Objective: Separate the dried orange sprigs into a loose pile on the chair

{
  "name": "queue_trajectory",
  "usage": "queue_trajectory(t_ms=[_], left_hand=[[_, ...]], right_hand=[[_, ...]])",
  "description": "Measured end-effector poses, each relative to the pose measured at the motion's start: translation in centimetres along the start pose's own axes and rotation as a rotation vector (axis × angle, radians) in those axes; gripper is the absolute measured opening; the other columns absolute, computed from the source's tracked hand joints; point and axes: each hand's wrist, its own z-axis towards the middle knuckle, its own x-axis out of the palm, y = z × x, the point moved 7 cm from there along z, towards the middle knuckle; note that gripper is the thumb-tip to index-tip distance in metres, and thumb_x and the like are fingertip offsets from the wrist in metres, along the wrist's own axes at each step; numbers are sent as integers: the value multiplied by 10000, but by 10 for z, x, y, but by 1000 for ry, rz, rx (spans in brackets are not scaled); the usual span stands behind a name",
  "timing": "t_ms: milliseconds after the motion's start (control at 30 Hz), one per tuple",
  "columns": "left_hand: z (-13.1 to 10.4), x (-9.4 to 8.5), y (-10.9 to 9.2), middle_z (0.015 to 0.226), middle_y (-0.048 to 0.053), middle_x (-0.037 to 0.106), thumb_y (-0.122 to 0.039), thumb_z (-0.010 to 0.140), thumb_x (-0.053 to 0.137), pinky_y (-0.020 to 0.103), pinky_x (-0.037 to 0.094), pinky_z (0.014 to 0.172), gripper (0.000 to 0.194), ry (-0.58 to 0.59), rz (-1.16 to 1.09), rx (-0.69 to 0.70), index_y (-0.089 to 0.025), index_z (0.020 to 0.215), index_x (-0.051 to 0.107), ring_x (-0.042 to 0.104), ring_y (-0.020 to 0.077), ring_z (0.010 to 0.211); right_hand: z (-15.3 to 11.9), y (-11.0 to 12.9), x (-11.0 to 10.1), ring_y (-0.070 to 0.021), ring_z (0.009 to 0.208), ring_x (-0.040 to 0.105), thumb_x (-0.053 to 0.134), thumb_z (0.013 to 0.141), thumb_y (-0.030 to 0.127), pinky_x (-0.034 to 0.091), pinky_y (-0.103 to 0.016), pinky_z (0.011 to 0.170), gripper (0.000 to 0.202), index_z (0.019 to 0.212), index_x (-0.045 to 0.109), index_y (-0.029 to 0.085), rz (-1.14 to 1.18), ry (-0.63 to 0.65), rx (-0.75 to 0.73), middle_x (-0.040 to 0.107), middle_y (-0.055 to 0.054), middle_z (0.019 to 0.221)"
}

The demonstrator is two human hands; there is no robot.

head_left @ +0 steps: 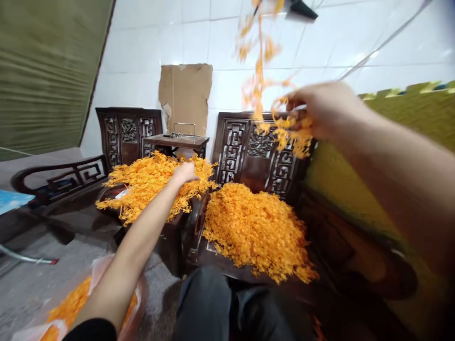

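Observation:
Orange flower-like pieces form a large heap (256,227) on the dark carved chair in front of me. To its left, a second orange pile (145,177) spreads over a dark surface. My left hand (185,173) reaches into that second pile, its fingers mostly hidden. Raised at the right, my right hand (307,109) has its fingers curled around a small bunch of orange pieces (291,135). Beside its fingertips, a blurred orange strand (260,71) hangs down from above.
A small dark table (177,140) with a metal frame stands behind the piles, below brown cardboard (186,97) on the tiled wall. A lined container (142,289) with more orange pieces is at the lower left. Yellow-green matting (341,189) lies to the right.

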Motion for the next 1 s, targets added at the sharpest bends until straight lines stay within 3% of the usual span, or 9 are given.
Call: queue_trajectory(t_ms=[100, 233, 333, 433, 533, 633, 733, 833, 1000], left_hand=[[-39, -38, -64, 1043, 119, 750, -408, 882, 666, 428, 491, 1003, 266, -321, -156, 214, -221, 1062, 719, 683, 297, 1080], [-107, -45, -136, 989, 79, 741, -476, 1006, 473, 328, 555, 888, 370, -394, -624, 458, -199, 1084, 705, 704, 188, 925], [-130, -28, -157, 1078, 78, 728, -432, 1017, 472, 333, 549, 931, 345, -389, -730, 504, -208, 1202, 658, 698, 174, 991], [-124, 27, -172, 1155, 83, 726, -399, 928, 649, 365, 518, 1009, 337, -102, -575, 602, -211, 1207, 671, 678, 205, 1103], [-115, 95, -175, 1076, 63, 758, -340, 857, 740, 358, 531, 957, 254, 220, -374, 660, -208, 1074, 730, 701, 203, 1016], [-113, 134, -169, 939, 31, 767, -284, 919, 655, 335, 534, 869, 114, 341, -223, 729, -213, 922, 743, 702, 173, 883], [-112, 142, -160, 1073, 57, 750, -210, 961, 548, 374, 490, 962, 170, 215, -10, 839, -204, 966, 719, 668, 199, 1035], [-107, 150, -150, 1159, 96, 717, -132, 961, 469, 395, 464, 986, 236, 155, 171, 908, -174, 1050, 683, 630, 220, 1115], [-93, 166, -132, 900, 60, 707, -211, 979, 484, 375, 464, 904, 217, 296, 176, 854, -196, 912, 689, 645, 202, 910]], right_hand=[[-62, -64, 13, -114, 594, 483, 622, 835, 273, 371, -272, 487, 124, 848, 620, 149, 297, 43, 245, 626, -121, 876], [-128, -121, 35, -143, 639, 543, 688, 811, 340, 389, -255, 497, 213, 933, 695, 166, 464, 164, 326, 634, -76, 806], [-161, -153, 42, -188, 773, 609, 728, 802, 431, 475, -263, 554, 260, 901, 727, 191, 442, 169, 287, 678, -79, 875], [-178, -182, 50, -215, 873, 630, 717, 815, 497, 536, -302, 649, 302, 881, 721, 203, 452, 154, 241, 705, -82, 973], [-184, -211, 60, -164, 721, 590, 737, 805, 509, 496, -292, 647, 319, 902, 715, 206, 457, 127, 214, 701, -47, 876], [-187, -239, 75, -133, 606, 521, 755, 787, 533, 408, -269, 570, 345, 879, 720, 202, 425, 204, 228, 660, -16, 740], [-193, -262, 88, -122, 506, 426, 753, 781, 562, 303, -266, 495, 364, 881, 738, 212, 258, 356, 242, 555, 23, 582], [-201, -275, 93, -170, 565, 519, 709, 838, 492, 390, -305, 567, 309, 1010, 770, 243, -53, 492, 160, 608, -4, 621], [-203, -285, 70, -305, 996, 650, 564, 923, 462, 494, -428, 875, 320, 898, 790, 236, -212, 360, -20, 718, -143, 1044]])
